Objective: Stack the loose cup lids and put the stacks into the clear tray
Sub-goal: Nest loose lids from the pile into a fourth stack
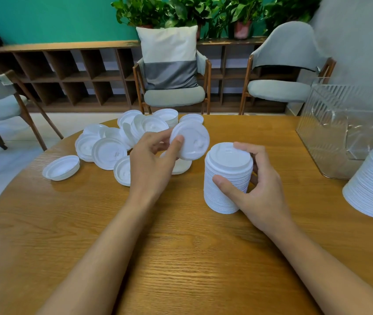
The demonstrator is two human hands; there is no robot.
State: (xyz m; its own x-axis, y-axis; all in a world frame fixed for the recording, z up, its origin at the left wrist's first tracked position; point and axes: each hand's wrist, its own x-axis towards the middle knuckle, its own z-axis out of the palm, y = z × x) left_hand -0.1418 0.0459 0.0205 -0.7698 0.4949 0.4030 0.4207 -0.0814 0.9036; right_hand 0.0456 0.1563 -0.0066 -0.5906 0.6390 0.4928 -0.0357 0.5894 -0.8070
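My left grip (151, 160) pinches one lid (190, 142) tilted, guessing it caps next; right grip (256, 185) clasps the stack (226, 178) steady, tray (331, 133) at two o'clock.

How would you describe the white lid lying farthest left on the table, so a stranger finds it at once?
On the round wooden table, find the heap of loose white plastic cup lids. The white plastic lid farthest left lies at the heap's edge, near the table's rim. Unlike its neighbours, no other lid overlaps it.
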